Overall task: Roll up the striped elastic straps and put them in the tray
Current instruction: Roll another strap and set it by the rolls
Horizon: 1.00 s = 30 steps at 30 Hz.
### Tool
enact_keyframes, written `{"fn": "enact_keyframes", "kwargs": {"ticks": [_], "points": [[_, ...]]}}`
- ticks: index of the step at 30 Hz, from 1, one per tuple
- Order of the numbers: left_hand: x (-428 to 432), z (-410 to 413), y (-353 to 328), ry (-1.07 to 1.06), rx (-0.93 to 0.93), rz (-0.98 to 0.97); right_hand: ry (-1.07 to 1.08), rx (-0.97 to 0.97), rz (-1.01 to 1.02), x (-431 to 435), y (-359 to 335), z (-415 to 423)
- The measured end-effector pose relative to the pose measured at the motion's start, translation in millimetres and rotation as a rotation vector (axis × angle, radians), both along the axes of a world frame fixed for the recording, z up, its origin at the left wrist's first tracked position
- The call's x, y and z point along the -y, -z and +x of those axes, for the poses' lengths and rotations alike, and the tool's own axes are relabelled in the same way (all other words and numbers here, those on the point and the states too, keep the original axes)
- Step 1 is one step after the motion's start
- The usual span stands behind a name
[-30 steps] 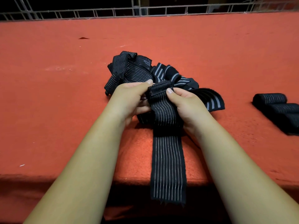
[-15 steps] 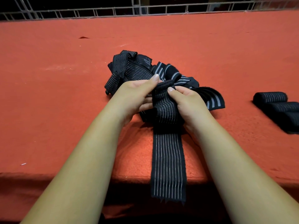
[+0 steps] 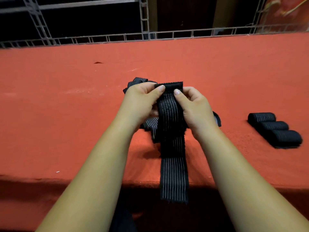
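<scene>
L hand (image 3: pixel 143 101): fingers curled, thumb on front of held strap's top end, pinching its left side.
R hand (image 3: pixel 195 106): same grip – thumb + fingers pinch right side of top end.
held strap (image 3: pixel 172 173): black w/ thin white stripes, plain black band at top. Runs from the hands toward near edge of surface; tail hangs over that edge.
strap pile (image 3: pixel 136 81): loose, tangled, mid-surface, mostly hidden behind hands – bits show under the wrists.
rolled straps (image 3: pixel 274 129): three rolls, side by side, touching, near right edge; well apart from hands.
surface (image 3: pixel 66 106): red cloth cover.
railing (image 3: pixel 117 38): grey metal lattice along far edge.
</scene>
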<state>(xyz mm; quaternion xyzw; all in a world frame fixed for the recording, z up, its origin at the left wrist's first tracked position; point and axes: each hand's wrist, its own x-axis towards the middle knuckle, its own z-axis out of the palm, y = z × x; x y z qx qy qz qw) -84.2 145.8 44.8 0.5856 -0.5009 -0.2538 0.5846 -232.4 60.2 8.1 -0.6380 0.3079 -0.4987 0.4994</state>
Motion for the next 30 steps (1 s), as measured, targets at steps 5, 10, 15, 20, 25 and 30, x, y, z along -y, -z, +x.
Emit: {"fn": "enact_keyframes", "kwargs": {"ticks": [5,10,15,20,25,30], "points": [[-29,-15,-63,-0.020,0.026,-0.090,0.002,0.015,-0.137,-26,-65,-11],[-60,-35,-121,-0.008,0.038,-0.160,0.019,0.044,-0.230,-55,-124,-23],[-89,-51,-157,0.026,0.030,-0.206,0.041,0.079,-0.291,-88,-166,-39],[-108,-59,-170,0.039,0.020,-0.227,0.058,0.037,-0.304,-111,-186,-50],[-102,-55,-153,0.055,-0.007,-0.176,0.028,0.043,-0.213,-108,-171,-49],[-67,-36,-95,0.024,-0.034,-0.055,0.012,-0.082,-0.063,-73,-112,-34]]}}
